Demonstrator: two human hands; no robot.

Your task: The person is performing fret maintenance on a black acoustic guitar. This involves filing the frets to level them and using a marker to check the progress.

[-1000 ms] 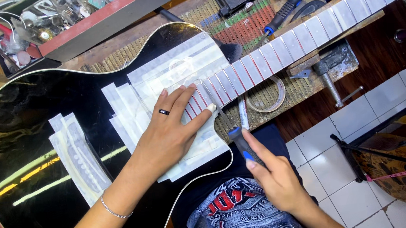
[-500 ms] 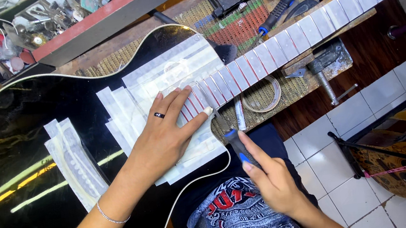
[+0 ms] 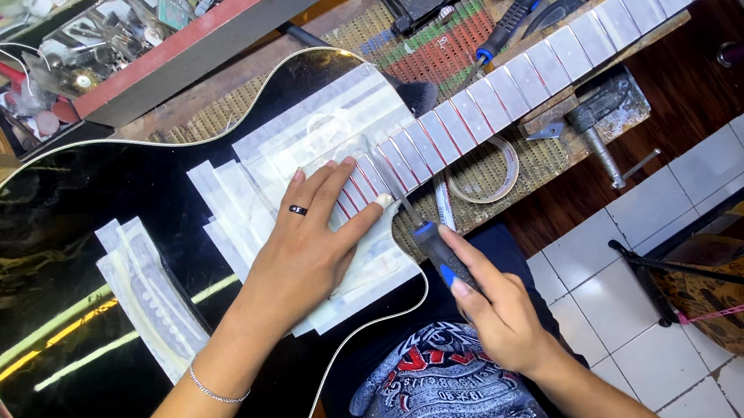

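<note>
Here, tool: your right hand (image 3: 493,307) grips a slim hand tool (image 3: 420,227), dark handle with a blue band and a thin metal shaft, its tip over the masked frets at the neck's body end, toward 12 o'clock from your fist
Handling: it looks light and stiff; the narrow tip would probably skate on tape, so your hold low on the handle seems sound
Right hand pose: fingers wrapped round the handle, forefinger laid along it, wrist coming in from 5 o'clock
Left hand (image 3: 307,243): open and flat, fingers spread and holding nothing, palm down on the white tape strips, ring on one finger, fingertips at the frets
Guitar (image 3: 51,224): glossy black body, likely easy to scratch, lying flat; neck (image 3: 559,56) runs toward 2 o'clock
Nearby: tape roll (image 3: 483,170) at 3 o'clock of the tip; screwdriver (image 3: 505,24) on the bench beyond the neck
</note>
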